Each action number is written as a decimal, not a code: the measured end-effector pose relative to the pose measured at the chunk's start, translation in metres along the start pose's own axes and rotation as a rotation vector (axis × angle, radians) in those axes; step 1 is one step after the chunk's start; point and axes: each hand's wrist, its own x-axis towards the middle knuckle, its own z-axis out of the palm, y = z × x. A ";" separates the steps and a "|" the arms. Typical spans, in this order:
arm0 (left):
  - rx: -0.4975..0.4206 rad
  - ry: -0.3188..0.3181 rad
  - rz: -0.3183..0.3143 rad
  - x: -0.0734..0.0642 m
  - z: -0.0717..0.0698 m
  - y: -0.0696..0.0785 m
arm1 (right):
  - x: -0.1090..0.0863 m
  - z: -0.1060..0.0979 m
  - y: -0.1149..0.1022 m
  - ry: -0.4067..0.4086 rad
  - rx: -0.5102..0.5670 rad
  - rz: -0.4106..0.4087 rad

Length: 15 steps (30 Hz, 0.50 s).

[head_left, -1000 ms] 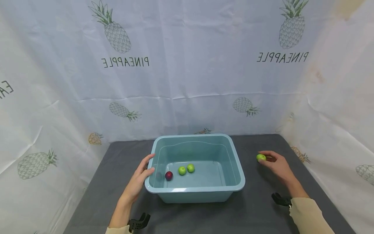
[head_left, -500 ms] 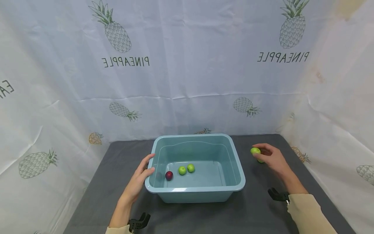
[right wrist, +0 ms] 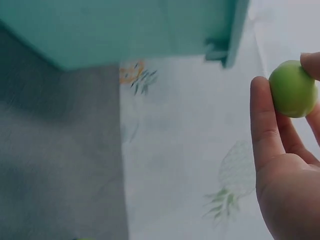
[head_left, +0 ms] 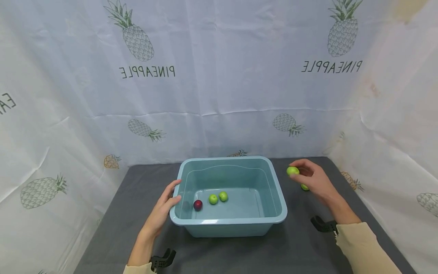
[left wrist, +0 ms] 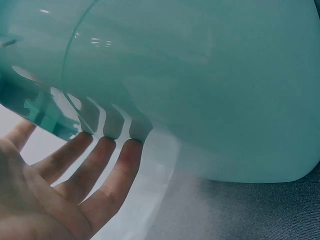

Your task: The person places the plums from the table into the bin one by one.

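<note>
A light blue plastic basin stands on the dark grey tabletop. Inside it lie one dark red round fruit and two small green fruits, one on the left and one on the right. My left hand holds the basin's left rim, thumb over the edge; in the left wrist view its fingertips touch the outer wall. To the right of the basin, my right hand pinches a small round green fruit above the table. Another green fruit lies under that hand, partly hidden.
A white curtain with pineapple prints hangs behind the table and along both sides. Each wrist wears a black bracket, on the left and on the right. Dark tabletop shows in front and to the right of the basin.
My right hand has lifted the green fruit and moved it up and left, towards the basin. A second green fruit has come into view beneath it. The left hand stays on the rim.
</note>
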 end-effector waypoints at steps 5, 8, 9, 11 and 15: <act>-0.001 -0.010 -0.001 0.001 0.001 0.000 | 0.000 0.002 -0.022 -0.033 0.041 0.020; -0.002 -0.012 0.000 0.001 0.000 0.000 | 0.001 0.003 -0.032 -0.045 0.034 0.032; -0.002 -0.011 0.001 0.001 0.000 0.000 | 0.002 0.003 -0.035 -0.047 0.028 0.032; 0.001 -0.012 0.005 0.000 0.000 0.001 | 0.003 0.004 -0.040 -0.052 0.017 0.030; 0.003 -0.016 0.013 -0.001 -0.001 0.000 | 0.005 0.006 -0.049 -0.062 0.006 0.015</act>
